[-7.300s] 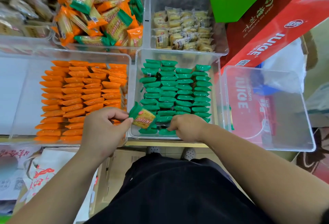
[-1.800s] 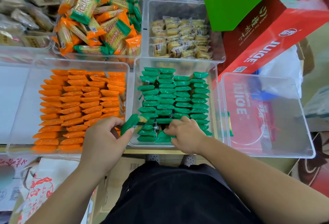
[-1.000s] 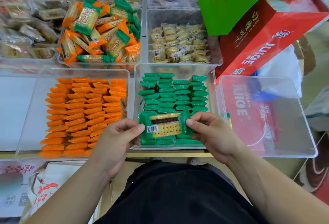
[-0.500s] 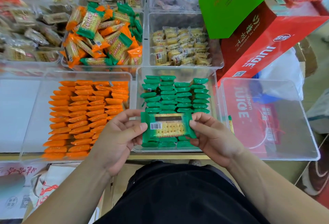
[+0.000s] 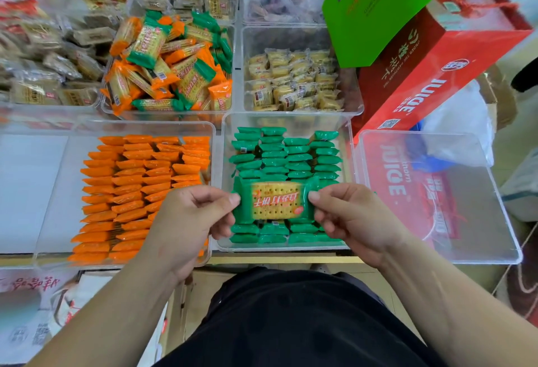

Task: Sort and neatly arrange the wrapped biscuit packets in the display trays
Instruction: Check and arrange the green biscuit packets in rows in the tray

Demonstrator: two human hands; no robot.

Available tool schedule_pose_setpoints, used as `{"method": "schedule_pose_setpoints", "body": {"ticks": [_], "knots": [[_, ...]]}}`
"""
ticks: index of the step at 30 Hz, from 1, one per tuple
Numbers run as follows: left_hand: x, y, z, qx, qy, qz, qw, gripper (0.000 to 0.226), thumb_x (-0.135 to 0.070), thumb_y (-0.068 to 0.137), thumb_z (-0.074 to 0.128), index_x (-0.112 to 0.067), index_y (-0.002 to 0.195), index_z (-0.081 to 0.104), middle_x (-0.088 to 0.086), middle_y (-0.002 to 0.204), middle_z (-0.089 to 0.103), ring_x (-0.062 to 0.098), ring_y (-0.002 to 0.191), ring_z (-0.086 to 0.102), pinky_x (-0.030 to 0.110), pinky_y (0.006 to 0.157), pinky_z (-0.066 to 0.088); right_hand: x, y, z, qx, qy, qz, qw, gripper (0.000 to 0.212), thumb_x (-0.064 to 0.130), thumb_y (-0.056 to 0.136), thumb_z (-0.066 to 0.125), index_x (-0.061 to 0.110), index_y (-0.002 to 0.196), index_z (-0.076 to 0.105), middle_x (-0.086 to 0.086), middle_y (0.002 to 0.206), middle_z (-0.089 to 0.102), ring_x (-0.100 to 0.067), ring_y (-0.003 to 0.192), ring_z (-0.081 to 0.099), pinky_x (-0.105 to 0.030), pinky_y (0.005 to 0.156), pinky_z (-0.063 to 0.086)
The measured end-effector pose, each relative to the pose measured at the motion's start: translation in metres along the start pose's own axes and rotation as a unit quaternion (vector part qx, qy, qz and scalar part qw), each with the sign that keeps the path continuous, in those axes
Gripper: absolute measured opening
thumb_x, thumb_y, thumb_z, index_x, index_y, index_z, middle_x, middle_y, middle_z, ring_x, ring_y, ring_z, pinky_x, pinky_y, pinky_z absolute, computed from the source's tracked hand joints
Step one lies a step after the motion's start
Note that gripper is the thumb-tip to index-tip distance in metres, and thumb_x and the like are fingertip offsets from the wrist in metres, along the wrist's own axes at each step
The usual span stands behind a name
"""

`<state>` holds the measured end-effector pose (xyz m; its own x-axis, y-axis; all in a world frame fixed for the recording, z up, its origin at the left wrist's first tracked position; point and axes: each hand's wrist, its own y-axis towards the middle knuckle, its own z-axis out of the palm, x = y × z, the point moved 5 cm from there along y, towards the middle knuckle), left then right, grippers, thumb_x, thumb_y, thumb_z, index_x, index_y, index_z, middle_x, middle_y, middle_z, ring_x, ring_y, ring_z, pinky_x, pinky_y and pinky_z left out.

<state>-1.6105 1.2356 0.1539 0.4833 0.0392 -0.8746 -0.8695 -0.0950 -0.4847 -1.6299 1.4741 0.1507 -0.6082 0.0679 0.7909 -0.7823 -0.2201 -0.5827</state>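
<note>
Your left hand [image 5: 186, 221] and right hand [image 5: 349, 218] pinch the green biscuit packet [image 5: 275, 203] at center, now flipped label-up from barcode-up, probably ready for slotting.

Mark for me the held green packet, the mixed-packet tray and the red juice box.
held green packet [image 5: 275, 202], head view, printed front face
mixed-packet tray [image 5: 163, 115], head view, front wall
red juice box [image 5: 422, 90], head view, lettered side
</note>
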Motion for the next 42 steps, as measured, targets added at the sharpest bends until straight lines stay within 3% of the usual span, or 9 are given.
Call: {"method": "schedule_pose_setpoints", "body": {"ticks": [4,8,14,18,21,25,31,37,42], "knots": [[0.003,-0.001,0.007,0.025,-0.111,-0.087,0.990,0.009,-0.017,0.073,0.071,-0.011,0.067,0.070,0.005,0.056,0.051,0.014,0.048,0.043,0.021,0.043,0.036,-0.008,0.001,0.001,0.020,0.051,0.058,0.997,0.034,0.022,0.080,0.068,0.014,0.058,0.043,0.002,0.048,0.036,-0.008,0.041,0.027,-0.022,0.045,0.013],[0.005,-0.004,0.013,0.044,-0.140,-0.102,0.984,0.015,-0.017,0.072,0.070,-0.016,0.057,0.069,0.005,0.055,0.050,0.013,0.043,0.042,0.020,0.041,0.033,-0.015,-0.002,0.002,0.023,0.089,0.075,0.993,0.034,0.021,0.080,0.068,0.015,0.059,0.043,-0.001,0.047,0.032,-0.008,0.037,0.023,-0.021,0.041,0.013],[0.007,-0.004,0.009,-0.004,0.018,-0.015,1.000,0.012,-0.005,0.091,0.067,-0.008,0.082,0.073,0.009,0.059,0.064,0.017,0.046,0.054,0.022,0.041,0.038,-0.017,-0.005,-0.005,-0.045,0.007,0.062,0.997,0.012,0.017,0.096,0.062,0.009,0.087,0.061,-0.008,0.060,0.063,-0.012,0.042,0.049,-0.021,0.039,0.034],[0.010,0.004,0.011,-0.013,0.135,0.061,0.989,0.013,-0.003,0.091,0.068,-0.014,0.091,0.076,0.002,0.075,0.076,0.015,0.067,0.072,0.023,0.057,0.055,-0.015,-0.004,-0.009,-0.064,0.053,0.068,0.994,0.020,0.024,0.102,0.052,0.008,0.110,0.061,-0.022,0.091,0.075,-0.029,0.074,0.073,-0.027,0.054,0.056],[0.016,0.011,0.018,0.001,0.170,0.092,0.981,0.022,-0.004,0.087,0.073,-0.023,0.096,0.078,-0.009,0.086,0.077,0.005,0.084,0.073,0.020,0.072,0.058,-0.019,0.001,-0.014,-0.076,0.069,0.058,0.993,0.027,0.032,0.099,0.058,0.007,0.105,0.067,-0.020,0.101,0.075,-0.035,0.088,0.075,-0.028,0.060,0.059],[0.030,0.025,0.034,0.059,0.196,0.106,0.973,0.033,-0.002,0.088,0.072,-0.030,0.105,0.072,-0.016,0.099,0.074,-0.002,0.093,0.070,0.017,0.079,0.057,-0.032,0.011,-0.027,-0.143,0.040,0.016,0.989,0.007,0.008,0.089,0.073,0.008,0.088,0.066,-0.017,0.097,0.069,-0.024,0.081,0.071,-0.029,0.063,0.060],[0.054,0.059,0.046,0.018,0.450,0.206,0.869,0.034,-0.018,0.084,0.078,-0.019,0.117,0.071,-0.005,0.103,0.066,0.016,0.096,0.063,0.032,0.084,0.051,-0.044,0.017,-0.053,-0.207,-0.075,-0.048,0.974,0.042,0.011,0.084,0.079,0.024,0.121,0.064,0.000,0.093,0.069,-0.017,0.089,0.070,-0.031,0.076,0.060],[0.082,0.094,0.070,0.051,0.631,0.235,0.738,0.039,-0.043,0.085,0.075,-0.024,0.119,0.072,-0.002,0.098,0.057,0.022,0.096,0.054,0.036,0.078,0.043,-0.041,0.018,-0.052,-0.172,-0.301,-0.157,0.925,0.027,0.011,0.081,0.082,0.025,0.102,0.072,0.014,0.088,0.071,-0.001,0.080,0.066,-0.015,0.074,0.053],[0.089,0.108,0.076,0.059,0.654,0.230,0.718,0.022,-0.036,0.093,0.066,-0.021,0.105,0.076,-0.001,0.094,0.057,0.021,0.091,0.052,0.038,0.075,0.047,-0.048,0.024,-0.028,-0.047,-0.464,-0.264,0.844,0.026,0.016,0.080,0.077,0.018,0.106,0.075,0.014,0.095,0.068,0.000,0.088,0.062,-0.012,0.083,0.048]]}}
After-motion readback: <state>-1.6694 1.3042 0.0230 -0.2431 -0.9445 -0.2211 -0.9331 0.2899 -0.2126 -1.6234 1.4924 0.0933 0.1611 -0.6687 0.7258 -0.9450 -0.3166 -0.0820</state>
